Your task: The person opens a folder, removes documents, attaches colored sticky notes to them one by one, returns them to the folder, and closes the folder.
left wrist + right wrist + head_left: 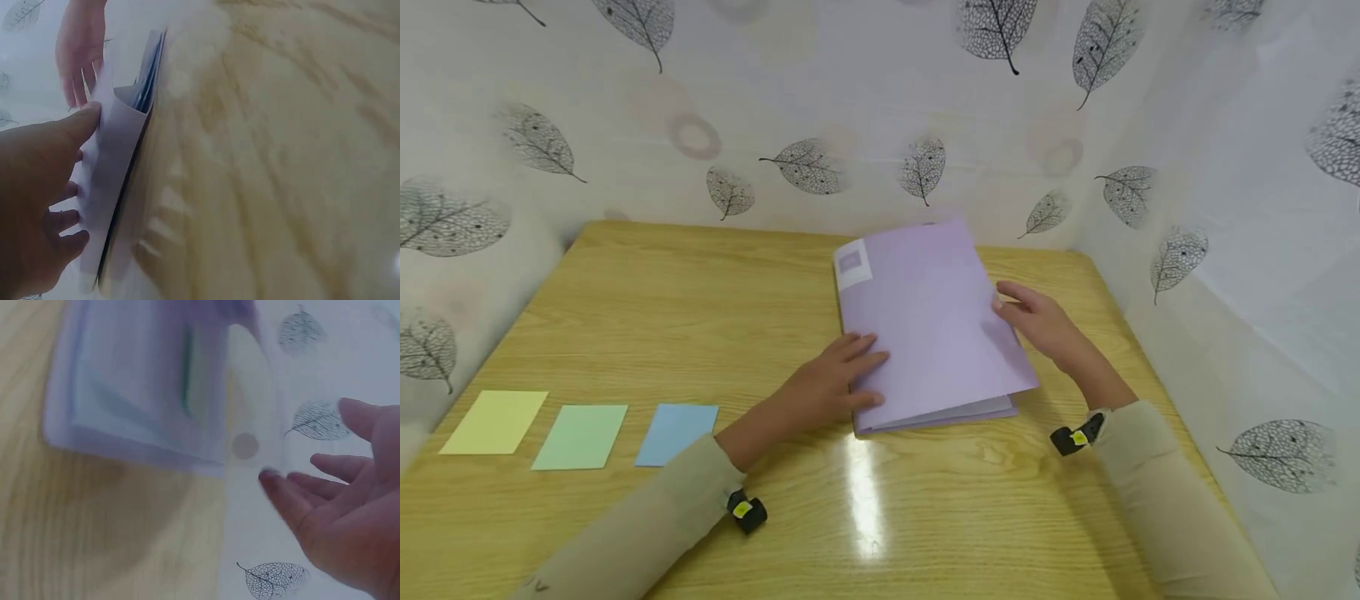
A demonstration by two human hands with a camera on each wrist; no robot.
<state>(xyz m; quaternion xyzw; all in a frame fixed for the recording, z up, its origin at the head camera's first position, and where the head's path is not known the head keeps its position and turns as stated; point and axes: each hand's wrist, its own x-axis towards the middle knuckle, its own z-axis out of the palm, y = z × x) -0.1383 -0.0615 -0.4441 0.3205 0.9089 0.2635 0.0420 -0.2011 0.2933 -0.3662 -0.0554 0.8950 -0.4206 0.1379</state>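
A lilac folder with a white label at its upper left corner lies on the table, its cover a little raised along the right and near edges. My left hand rests on the spine side with fingers spread; in the left wrist view its thumb touches the folder. At the right edge is my right hand, thumb and fingers apart. Seen from the right wrist, that hand grips nothing, and sheets show inside the blurred folder.
On the left of the wooden table lie a yellow paper square, a green one and a blue one, the blue beside my left sleeve. Leaf-patterned white sheeting stands behind and at the sides.
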